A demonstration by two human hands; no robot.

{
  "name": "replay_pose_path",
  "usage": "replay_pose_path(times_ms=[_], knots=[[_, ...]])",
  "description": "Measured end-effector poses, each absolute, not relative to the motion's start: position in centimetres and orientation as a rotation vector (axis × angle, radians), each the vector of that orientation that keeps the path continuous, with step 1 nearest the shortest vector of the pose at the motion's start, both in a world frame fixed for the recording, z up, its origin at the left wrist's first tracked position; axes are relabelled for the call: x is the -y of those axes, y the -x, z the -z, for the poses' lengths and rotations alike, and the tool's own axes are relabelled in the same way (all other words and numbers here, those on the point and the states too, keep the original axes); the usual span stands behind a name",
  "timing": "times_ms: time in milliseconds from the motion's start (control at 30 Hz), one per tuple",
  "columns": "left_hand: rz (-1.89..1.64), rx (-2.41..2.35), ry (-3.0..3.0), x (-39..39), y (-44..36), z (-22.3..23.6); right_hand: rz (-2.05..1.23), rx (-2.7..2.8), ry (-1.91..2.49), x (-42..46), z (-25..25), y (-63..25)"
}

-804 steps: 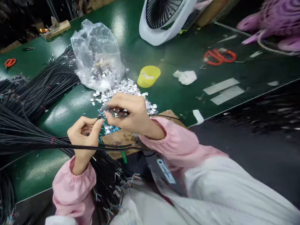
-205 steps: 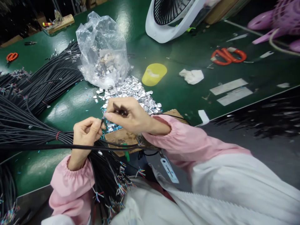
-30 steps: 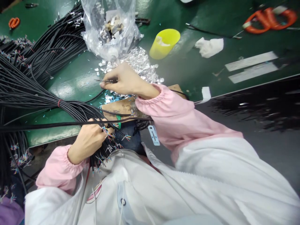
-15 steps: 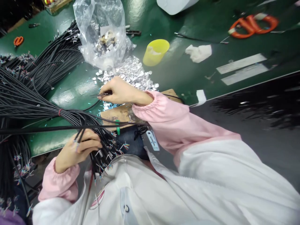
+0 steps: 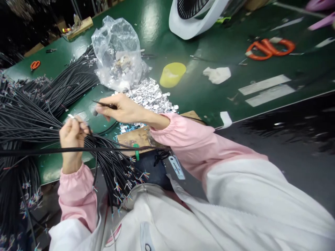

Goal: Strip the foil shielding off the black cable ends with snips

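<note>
My left hand [image 5: 71, 136] is raised over the bundle of black cables [image 5: 108, 164], its fingers pinched on one black cable [image 5: 90, 131]. A small whitish tip shows at those fingers. To the right, my right hand [image 5: 123, 108] is closed on dark, pointed tweezers [image 5: 106, 104], their tip towards my left hand but apart from it. The bundle lies across the table edge, its stripped ends with coloured wires hanging by my lap. Behind my right hand spreads a pile of silver foil scraps [image 5: 154, 96].
On the green table [image 5: 193, 94] stand a clear plastic bag [image 5: 116, 42] of scraps, a yellow cup [image 5: 172, 75] and a white fan [image 5: 190, 29]. Orange-handled scissors [image 5: 270, 48] and crumpled tissue [image 5: 217, 75] lie to the right. A wooden board [image 5: 133, 137] sits under my right forearm.
My left hand has risen from beside the bundle's ends to above the bundle, now pinching a cable. My right hand still holds the tweezers, slightly further left. The view has tilted up.
</note>
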State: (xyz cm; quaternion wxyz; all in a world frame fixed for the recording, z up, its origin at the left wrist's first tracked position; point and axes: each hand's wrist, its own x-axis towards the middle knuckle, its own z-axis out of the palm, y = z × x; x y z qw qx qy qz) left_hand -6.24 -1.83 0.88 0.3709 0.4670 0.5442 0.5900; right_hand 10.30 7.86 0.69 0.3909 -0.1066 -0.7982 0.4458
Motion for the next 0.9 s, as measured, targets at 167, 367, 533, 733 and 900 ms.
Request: replay_pose_path(times_ms=[167,367,533,733,900], knots=[[-1.252,-1.342,-1.197,-1.9,3.1,0.4,-1.163,2.019,0.383,-7.8,0.1,-11.2],[-1.766,-1.452,-1.472,-0.5,2.8,0.5,-1.196,1.926,0.501,-8.9,1.0,-11.7],[-1.241,-1.406,-1.874,1.0,2.9,0.3,-1.291,1.767,0.607,-9.1,1.1,-11.6],[-0.761,-1.182,-2.397,0.8,1.5,0.6,-1.454,1.762,0.403,-7.7,0.0,-12.1],[-0.541,-0.827,-2.249,-0.7,3.2,0.0,-1.390,1.767,0.362,-7.7,-0.2,-12.3]])
